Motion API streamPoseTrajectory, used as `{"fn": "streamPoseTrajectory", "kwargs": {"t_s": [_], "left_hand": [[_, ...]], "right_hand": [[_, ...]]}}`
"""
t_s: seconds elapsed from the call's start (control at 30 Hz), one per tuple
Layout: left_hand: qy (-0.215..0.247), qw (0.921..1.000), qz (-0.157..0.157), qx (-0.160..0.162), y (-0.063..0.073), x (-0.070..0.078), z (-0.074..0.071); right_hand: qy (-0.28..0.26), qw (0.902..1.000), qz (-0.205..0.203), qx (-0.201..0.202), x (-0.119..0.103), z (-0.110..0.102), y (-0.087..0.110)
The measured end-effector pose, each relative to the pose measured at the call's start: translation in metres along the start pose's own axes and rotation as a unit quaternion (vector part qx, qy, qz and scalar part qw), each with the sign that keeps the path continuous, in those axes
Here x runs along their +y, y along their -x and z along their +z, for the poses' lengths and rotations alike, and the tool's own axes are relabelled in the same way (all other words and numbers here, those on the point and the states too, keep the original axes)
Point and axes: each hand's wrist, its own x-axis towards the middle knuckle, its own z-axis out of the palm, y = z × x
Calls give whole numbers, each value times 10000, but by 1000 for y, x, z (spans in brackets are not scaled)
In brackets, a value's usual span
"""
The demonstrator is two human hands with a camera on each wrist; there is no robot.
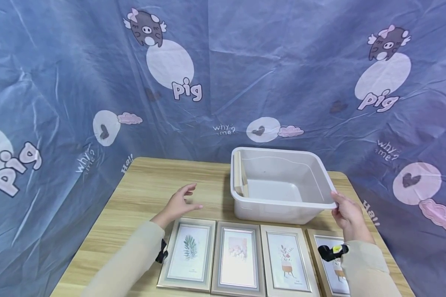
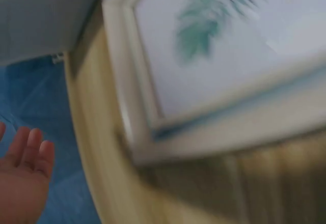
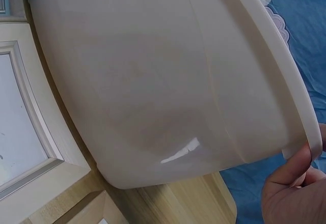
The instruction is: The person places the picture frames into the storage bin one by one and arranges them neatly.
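Note:
My right hand (image 1: 348, 214) grips the front right corner of a white plastic bin (image 1: 278, 211), with the thumb on its rim; the right wrist view shows the fingers curled under that rim. Inside the bin, a pale wooden-edged frame (image 1: 238, 175) stands upright against the left wall. Held in the air above the table, my left hand (image 1: 178, 205) has its fingers parted and nothing between them. Below it lies a picture frame with a green leaf print (image 1: 190, 251), blurred in the left wrist view.
Right of the leaf frame lie a frame with a pink print (image 1: 238, 255), one with a potted plant print (image 1: 288, 260), and another frame (image 1: 316, 258) partly hidden by my right arm. A wooden table (image 1: 134, 198) bears everything. Blue printed cloth (image 1: 238, 82) hangs behind.

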Motion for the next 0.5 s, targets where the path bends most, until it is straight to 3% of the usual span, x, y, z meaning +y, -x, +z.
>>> {"fn": "streamPoseTrajectory", "kwargs": {"t_s": [0.17, 0.5], "left_hand": [[-142, 9990, -383, -175, 14, -22, -15], [-429, 9957, -779, -247, 34, -60, -33]], "right_hand": [[-17, 10000, 46, -17, -1, 1, 0], [57, 10000, -60, -21, 1, -1, -1]]}}
